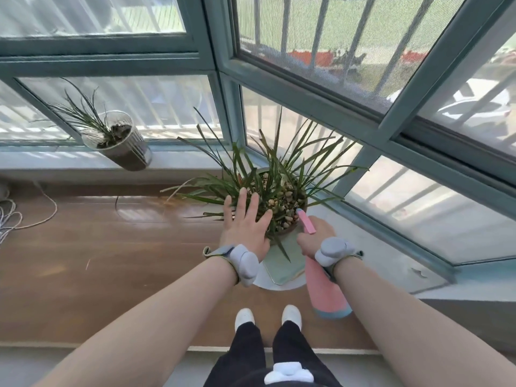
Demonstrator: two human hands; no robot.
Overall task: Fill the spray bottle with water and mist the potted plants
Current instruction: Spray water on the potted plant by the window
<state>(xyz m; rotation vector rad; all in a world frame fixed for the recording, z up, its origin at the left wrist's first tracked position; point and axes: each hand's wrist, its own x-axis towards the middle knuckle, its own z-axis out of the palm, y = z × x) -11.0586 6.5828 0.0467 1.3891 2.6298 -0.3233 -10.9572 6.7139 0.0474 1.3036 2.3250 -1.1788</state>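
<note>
Head view, looking down: our right hand [310,236] is wrapped around the neck of the pink spray bottle [324,286], fingers closed on it, nozzle aimed at the large potted plant [276,191] (pebbles cover its soil) that sits in the window corner. Our left hand [247,222] is spread flat with the fingers wide, holding nothing and lying against the near leaves at the pot's rim. A second, smaller potted plant [117,141] stands well apart to the left on the white sill [55,160], and grey bands [243,261] ride both wrists.
</note>
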